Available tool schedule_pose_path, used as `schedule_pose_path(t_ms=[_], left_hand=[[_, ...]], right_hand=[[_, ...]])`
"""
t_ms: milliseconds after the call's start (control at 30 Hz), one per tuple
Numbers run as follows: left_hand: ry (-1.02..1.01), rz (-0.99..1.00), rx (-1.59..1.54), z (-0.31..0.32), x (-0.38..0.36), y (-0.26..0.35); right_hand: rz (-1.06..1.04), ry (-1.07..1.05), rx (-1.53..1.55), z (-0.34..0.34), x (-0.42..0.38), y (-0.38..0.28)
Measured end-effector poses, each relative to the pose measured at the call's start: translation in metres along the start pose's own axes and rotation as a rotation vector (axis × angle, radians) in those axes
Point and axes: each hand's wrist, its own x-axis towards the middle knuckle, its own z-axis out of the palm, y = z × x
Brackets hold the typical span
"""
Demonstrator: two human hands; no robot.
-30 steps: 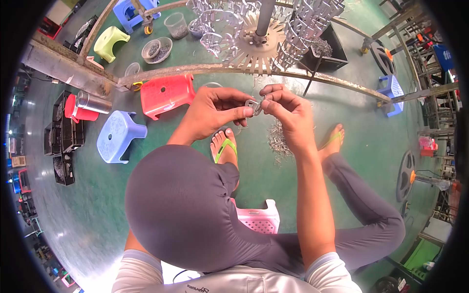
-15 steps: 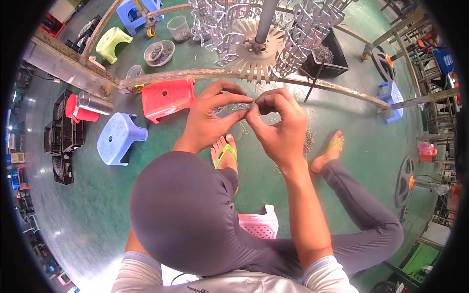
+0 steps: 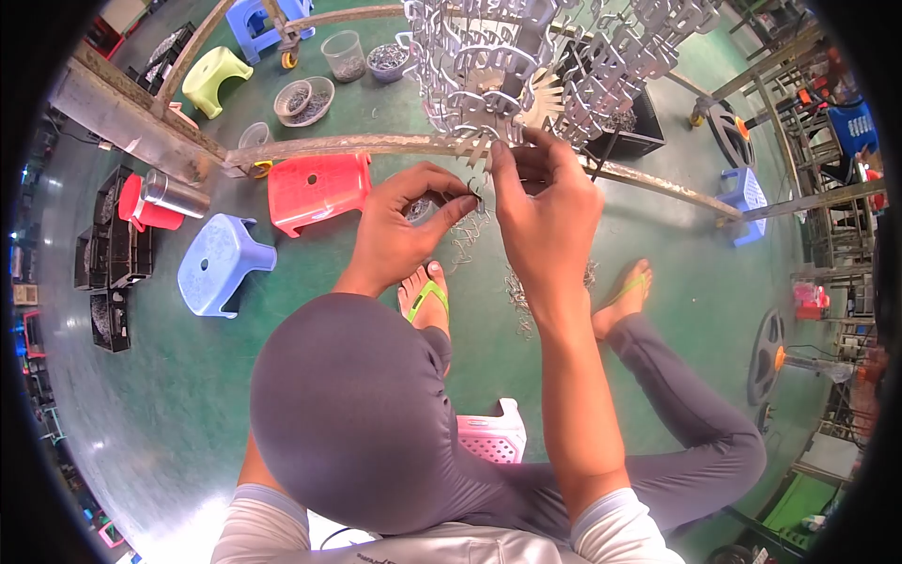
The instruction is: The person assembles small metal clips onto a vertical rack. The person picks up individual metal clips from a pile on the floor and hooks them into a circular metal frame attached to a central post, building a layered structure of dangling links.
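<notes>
My left hand pinches a small thin dark wire hook between thumb and fingertips. Higher up and to the right, my right hand has its fingers curled in at the lower edge of a round rack with flat radial teeth. Whatever lies between its thumb and fingers is hidden. Many bent silver metal pieces hang in tiers around the rack, just above that hand. Below the hands, loose wire hooks lie scattered on the green floor.
A rusty metal frame rail crosses beneath the rack. A red stool and a blue stool stand left. Bowls of small parts sit beyond the rail. A black crate stands behind the rack at right.
My hands, together half a second ago, have parted. The right one has moved up to the rack, while the left keeps its pinch. The hanging metal pieces have shifted round.
</notes>
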Motion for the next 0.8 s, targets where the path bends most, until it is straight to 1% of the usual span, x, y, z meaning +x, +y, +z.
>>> schedule_pose_path(t_ms=[133,233,333,433,533,633,733,800], left_hand=[[0.012,0.020,0.031,-0.002,0.004,0.004],[0.025,-0.017,0.050,-0.005,0.005,0.007],[0.010,-0.012,0.058,-0.006,0.008,0.008],[0.018,-0.013,0.030,-0.003,0.012,0.007],[0.029,-0.015,0.064,-0.002,0.014,0.009],[0.036,-0.004,0.206,-0.002,0.016,0.012],[0.004,-0.016,0.291,-0.001,0.018,0.017],[-0.028,0.000,0.327,-0.001,0.021,0.017]], right_hand=[[0.082,-0.037,-0.182,-0.006,0.007,-0.006],[0.114,-0.048,-0.159,-0.006,0.007,-0.007],[0.121,-0.129,-0.113,-0.008,0.012,-0.001],[0.175,-0.204,-0.040,-0.007,0.019,0.004],[0.112,-0.187,-0.040,-0.007,0.021,0.010],[0.124,-0.203,-0.045,-0.012,0.020,0.005],[0.140,-0.250,-0.054,-0.018,0.014,-0.002],[0.114,-0.266,-0.075,-0.021,0.012,-0.004]])
